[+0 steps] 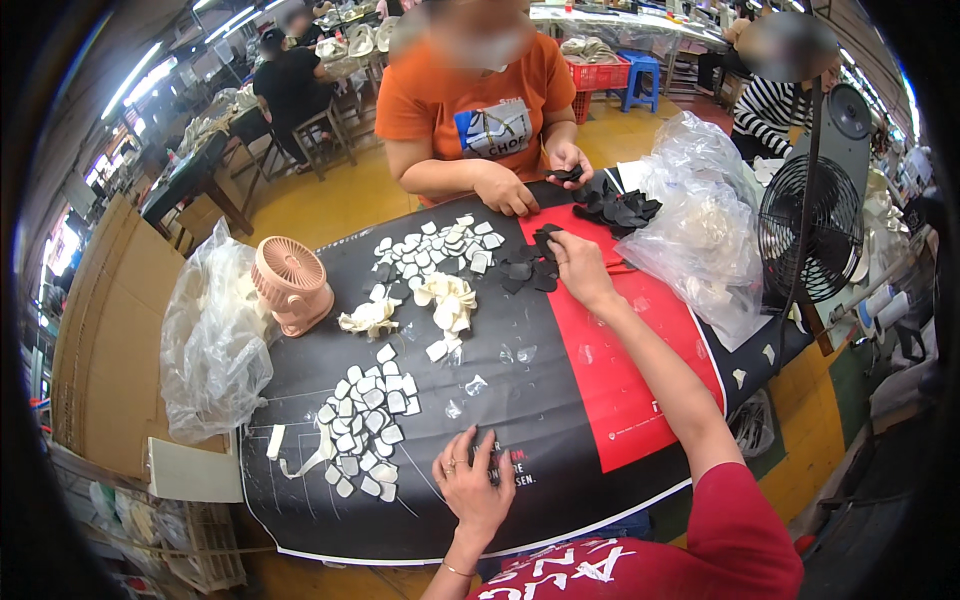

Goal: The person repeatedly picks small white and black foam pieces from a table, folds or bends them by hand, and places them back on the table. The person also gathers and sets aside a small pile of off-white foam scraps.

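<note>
My left hand rests on the black table cover near the front edge, fingers spread, holding nothing. My right hand is stretched far across the table, its fingers closed on a small black cut piece. Just beside it lies a loose pile of similar black pieces, partly on the cover's red section. Left of my left hand, many small white rounded pieces with dark edges are spread out. Another such group lies farther back, with cream piece stacks before it.
Across the table a person in an orange shirt holds black pieces beside a larger black heap. A pink fan and a plastic bag stand at left. Another clear bag and a black fan are at right.
</note>
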`<state>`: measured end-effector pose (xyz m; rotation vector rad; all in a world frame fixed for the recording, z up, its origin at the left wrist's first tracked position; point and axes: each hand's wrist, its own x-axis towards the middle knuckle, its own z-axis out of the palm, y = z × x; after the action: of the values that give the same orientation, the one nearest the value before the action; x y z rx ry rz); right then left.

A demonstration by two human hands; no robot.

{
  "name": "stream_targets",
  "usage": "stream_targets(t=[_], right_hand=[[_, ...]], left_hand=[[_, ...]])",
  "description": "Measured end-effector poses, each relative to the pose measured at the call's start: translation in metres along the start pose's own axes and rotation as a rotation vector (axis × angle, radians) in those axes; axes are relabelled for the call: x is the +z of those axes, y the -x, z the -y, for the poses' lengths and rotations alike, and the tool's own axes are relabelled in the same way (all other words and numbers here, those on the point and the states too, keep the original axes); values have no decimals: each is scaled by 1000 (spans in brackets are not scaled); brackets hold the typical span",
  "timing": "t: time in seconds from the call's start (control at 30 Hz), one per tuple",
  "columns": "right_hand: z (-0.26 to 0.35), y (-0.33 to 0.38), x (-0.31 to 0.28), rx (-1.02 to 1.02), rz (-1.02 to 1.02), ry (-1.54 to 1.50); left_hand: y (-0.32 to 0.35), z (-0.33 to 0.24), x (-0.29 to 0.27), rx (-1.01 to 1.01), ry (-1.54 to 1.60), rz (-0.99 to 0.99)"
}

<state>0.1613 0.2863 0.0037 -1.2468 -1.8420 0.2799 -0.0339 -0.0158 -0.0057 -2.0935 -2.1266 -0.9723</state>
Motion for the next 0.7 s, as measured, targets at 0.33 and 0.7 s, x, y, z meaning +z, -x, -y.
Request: stream_targets(t=[0.33, 0.7], right_hand=[[-4, 11, 1, -238, -33, 207], [17, 32, 8, -387, 79, 442]], left_hand=[[1, 1, 1, -5, 7, 18], [2, 2, 2, -10, -2, 30]])
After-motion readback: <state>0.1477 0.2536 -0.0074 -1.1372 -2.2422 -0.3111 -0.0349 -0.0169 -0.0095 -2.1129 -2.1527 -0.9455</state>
